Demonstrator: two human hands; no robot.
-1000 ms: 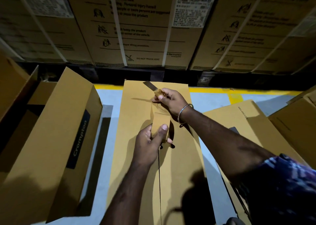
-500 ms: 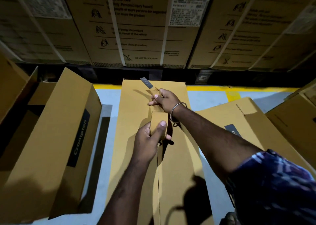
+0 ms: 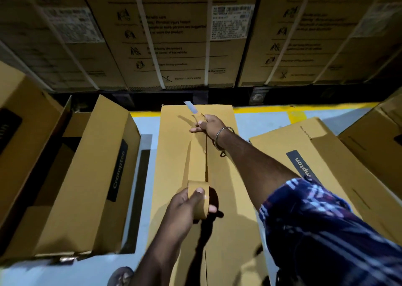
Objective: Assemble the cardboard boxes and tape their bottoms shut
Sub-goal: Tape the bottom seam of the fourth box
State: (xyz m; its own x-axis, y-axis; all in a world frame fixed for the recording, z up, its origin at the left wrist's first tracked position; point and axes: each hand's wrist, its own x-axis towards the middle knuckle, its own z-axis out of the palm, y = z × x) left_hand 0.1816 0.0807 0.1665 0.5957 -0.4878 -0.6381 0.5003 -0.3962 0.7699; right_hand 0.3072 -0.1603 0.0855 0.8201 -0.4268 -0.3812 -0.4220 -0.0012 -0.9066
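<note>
**Tape drawn out along the bottom seam**

The left hand is curled round the roll of brown tape, thumb on top of the roll, holding it low over the middle of the cardboard box. From the roll a strip of tape runs away up the box to the right hand, whose fingers are closed on the tape's free end and on a cutter blade that juts out past the fingertips, near the box's far edge. The strip lies along the centre seam where the two flaps meet; whether it is already stuck down cannot be told.

The box lies flat on the floor, bottom flaps up. Just beside it on the left stands an open box, and on the right another box lies tilted. Strapped cartons stack up behind.

The step in hand looks to be taping this bottom shut. Next, I judge, the strip wants pressing down straight over the seam, then cutting at the roll.
</note>
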